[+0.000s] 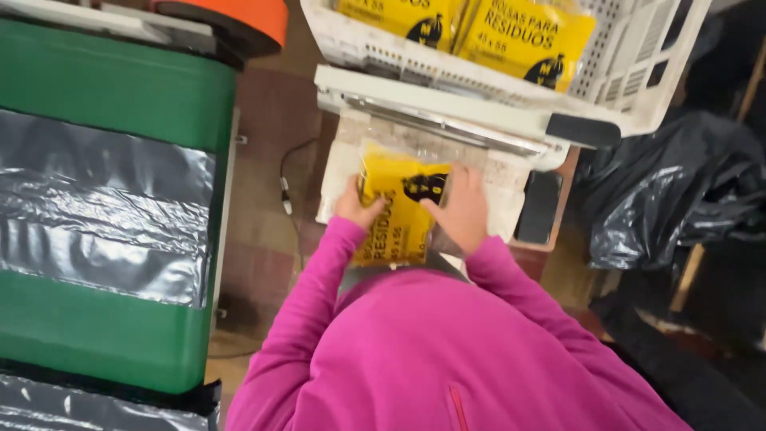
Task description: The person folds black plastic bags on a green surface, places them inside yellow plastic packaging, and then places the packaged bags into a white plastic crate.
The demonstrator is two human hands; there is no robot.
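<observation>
A yellow packet of bags [396, 209] in clear plastic wrap lies on a pale stone-like slab [503, 179], its open end under the bar of a white sealing machine [431, 105]. My left hand [357, 206] grips the packet's left edge. My right hand [460, 209] presses on its right side. Both arms wear pink sleeves.
A white plastic crate [638, 64] with more yellow packets [527, 36] sits behind the sealer. A green table [104, 96] with flat black plastic sheets [96, 207] stands at left. Crumpled black bags [678, 191] lie at right. A cable [289, 187] hangs by the slab.
</observation>
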